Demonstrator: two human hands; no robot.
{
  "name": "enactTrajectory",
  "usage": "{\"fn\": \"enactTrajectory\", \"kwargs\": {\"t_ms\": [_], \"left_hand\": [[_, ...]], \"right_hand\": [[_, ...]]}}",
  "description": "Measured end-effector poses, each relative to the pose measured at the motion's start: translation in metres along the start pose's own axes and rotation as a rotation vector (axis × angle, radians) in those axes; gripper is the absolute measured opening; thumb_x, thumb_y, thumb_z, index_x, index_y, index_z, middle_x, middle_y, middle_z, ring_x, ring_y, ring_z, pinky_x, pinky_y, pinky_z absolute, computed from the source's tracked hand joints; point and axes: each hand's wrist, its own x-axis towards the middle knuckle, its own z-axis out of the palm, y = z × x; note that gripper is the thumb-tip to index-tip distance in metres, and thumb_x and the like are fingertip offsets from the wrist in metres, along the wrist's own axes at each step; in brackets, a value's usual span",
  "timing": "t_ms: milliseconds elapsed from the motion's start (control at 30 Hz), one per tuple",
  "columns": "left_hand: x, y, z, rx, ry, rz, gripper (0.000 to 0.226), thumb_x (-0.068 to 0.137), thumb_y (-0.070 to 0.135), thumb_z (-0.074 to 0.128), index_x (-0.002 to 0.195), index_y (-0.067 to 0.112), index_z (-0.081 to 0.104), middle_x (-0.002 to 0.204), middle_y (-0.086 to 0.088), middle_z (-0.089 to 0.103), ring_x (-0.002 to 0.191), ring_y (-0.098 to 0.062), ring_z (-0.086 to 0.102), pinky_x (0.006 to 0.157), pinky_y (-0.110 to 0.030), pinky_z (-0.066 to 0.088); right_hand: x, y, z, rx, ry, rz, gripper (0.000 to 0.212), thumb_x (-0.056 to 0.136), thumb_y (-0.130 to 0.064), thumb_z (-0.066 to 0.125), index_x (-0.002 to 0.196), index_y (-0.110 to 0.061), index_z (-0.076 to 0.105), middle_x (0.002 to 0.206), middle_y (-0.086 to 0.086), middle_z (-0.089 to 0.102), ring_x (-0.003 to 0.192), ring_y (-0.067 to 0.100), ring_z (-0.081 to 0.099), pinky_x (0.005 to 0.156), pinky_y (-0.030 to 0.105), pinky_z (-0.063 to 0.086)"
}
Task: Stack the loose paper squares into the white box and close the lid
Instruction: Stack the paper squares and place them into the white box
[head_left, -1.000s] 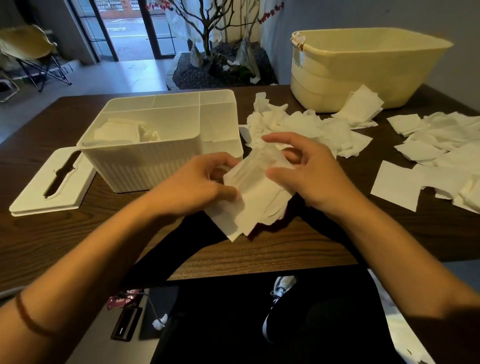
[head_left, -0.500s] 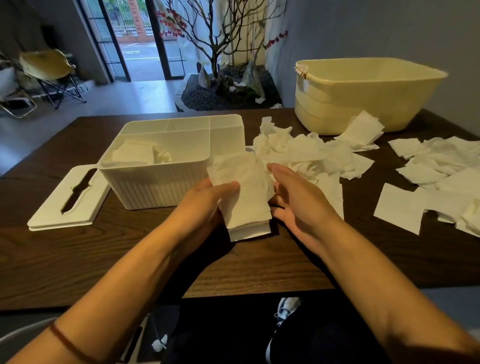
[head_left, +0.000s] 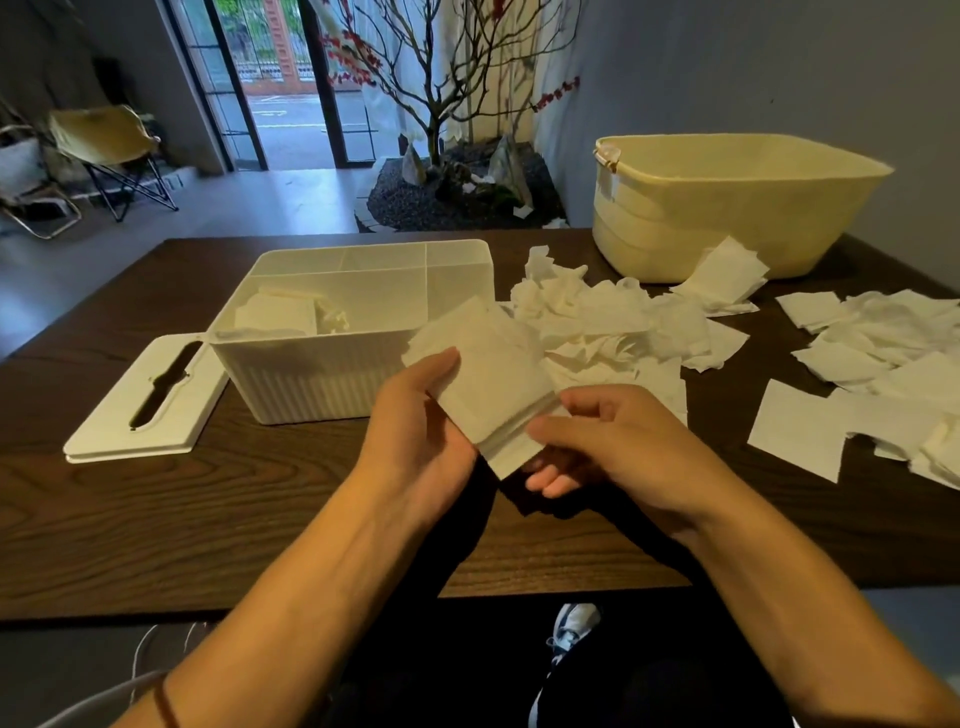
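A stack of white paper squares (head_left: 488, 379) is held above the table just right of the white box (head_left: 322, 374). My left hand (head_left: 421, 431) grips the stack's left side, thumb on top. My right hand (head_left: 602, 441) pinches its lower right corner. The ribbed box is open, with a few squares (head_left: 280, 314) lying in its left compartment. Its slotted white lid (head_left: 140, 400) lies flat on the table to the box's left. Loose squares lie heaped in a centre pile (head_left: 613, 322) and a right pile (head_left: 883, 364).
A pale yellow tub (head_left: 727, 208) stands at the table's back right, a square leaning on it. The dark wood table (head_left: 208, 519) has its front edge near my forearms. Beyond are a bare-branched tree bed, folding chairs and a glass door.
The stack went from a loose, splayed bunch to a squared pile and rose a little towards the box. My right hand moved from beside the stack to pinching its lower corner.
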Motion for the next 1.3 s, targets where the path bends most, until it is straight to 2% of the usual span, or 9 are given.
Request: {"fn": "enactTrajectory", "kwargs": {"t_ms": [133,233,400,533,700,833,1000,1200,1300], "left_hand": [[0.0,-0.006,0.001,-0.222,-0.173,-0.091,0.047,0.094,0.018,0.054,0.136,-0.003,0.055,0.13,-0.032,0.06,0.12,-0.045,0.06,0.11,-0.055,0.04],[-0.001,-0.02,0.008,-0.182,-0.18,-0.063,0.046,0.093,0.024,0.052,0.131,0.0,0.061,0.126,-0.029,0.064,0.105,-0.04,0.066,0.093,-0.05,0.047],[0.005,-0.03,0.013,-0.171,-0.22,-0.136,0.057,0.091,0.029,0.05,0.139,-0.001,0.055,0.142,-0.026,0.053,0.112,-0.038,0.057,0.082,-0.044,0.045],[0.011,-0.031,0.01,-0.313,-0.289,-0.198,0.057,0.094,0.024,0.047,0.143,-0.003,0.046,0.139,-0.035,0.052,0.129,-0.048,0.05,0.109,-0.061,0.034],[0.02,-0.024,0.001,-0.363,-0.261,-0.129,0.061,0.086,0.009,0.061,0.145,0.005,0.047,0.14,-0.03,0.053,0.132,-0.05,0.049,0.117,-0.057,0.03],[0.017,-0.025,0.003,-0.293,-0.192,-0.036,0.05,0.088,0.007,0.054,0.138,0.005,0.057,0.131,-0.026,0.063,0.127,-0.045,0.055,0.115,-0.055,0.036],[0.013,-0.026,0.005,-0.15,-0.166,-0.054,0.041,0.094,0.002,0.047,0.134,0.001,0.055,0.125,-0.028,0.065,0.117,-0.041,0.064,0.111,-0.057,0.041],[0.015,-0.033,0.003,0.116,-0.048,-0.057,0.034,0.092,-0.007,0.055,0.125,-0.003,0.06,0.115,-0.027,0.07,0.11,-0.039,0.068,0.104,-0.056,0.049],[0.015,-0.035,0.006,0.139,-0.066,-0.068,0.029,0.093,-0.005,0.055,0.121,-0.003,0.062,0.114,-0.026,0.071,0.111,-0.038,0.068,0.104,-0.054,0.048]], "right_hand": [[-0.008,-0.021,-0.006,-0.017,0.118,-0.121,0.012,0.092,-0.016,0.066,0.098,-0.007,0.071,0.085,0.008,0.077,0.07,0.019,0.073,0.055,0.022,0.058],[-0.008,-0.027,-0.004,0.055,0.154,-0.11,0.007,0.093,-0.016,0.066,0.095,-0.01,0.07,0.085,0.007,0.077,0.069,0.017,0.073,0.051,0.022,0.054],[-0.006,-0.031,-0.002,-0.008,0.179,-0.008,0.011,0.095,-0.01,0.063,0.099,-0.016,0.071,0.082,0.012,0.076,0.057,0.015,0.066,0.049,0.02,0.055],[-0.011,-0.046,-0.013,-0.116,0.311,-0.135,0.011,0.094,-0.015,0.065,0.092,-0.019,0.075,0.078,0.003,0.076,0.056,0.018,0.065,0.051,0.024,0.055],[-0.015,-0.06,-0.019,-0.048,0.377,-0.152,0.011,0.094,-0.013,0.065,0.089,-0.017,0.074,0.078,0.005,0.075,0.062,0.018,0.07,0.053,0.03,0.056],[-0.01,-0.066,-0.022,0.061,0.427,-0.139,0.013,0.097,-0.018,0.059,0.094,-0.022,0.071,0.081,-0.002,0.075,0.077,0.014,0.074,0.071,0.037,0.063],[-0.006,-0.074,-0.032,0.024,0.42,-0.168,0.013,0.099,-0.021,0.057,0.094,-0.025,0.068,0.076,-0.011,0.073,0.075,0.012,0.073,0.065,0.038,0.063],[0.006,-0.093,-0.032,0.236,0.262,-0.158,0.013,0.097,-0.008,0.056,0.095,-0.017,0.065,0.097,0.006,0.07,0.092,0.02,0.068,0.065,0.035,0.062],[0.021,-0.095,-0.02,0.43,0.27,-0.13,0.007,0.093,-0.002,0.058,0.095,-0.009,0.061,0.092,0.01,0.068,0.088,0.022,0.068,0.069,0.035,0.063]]}}
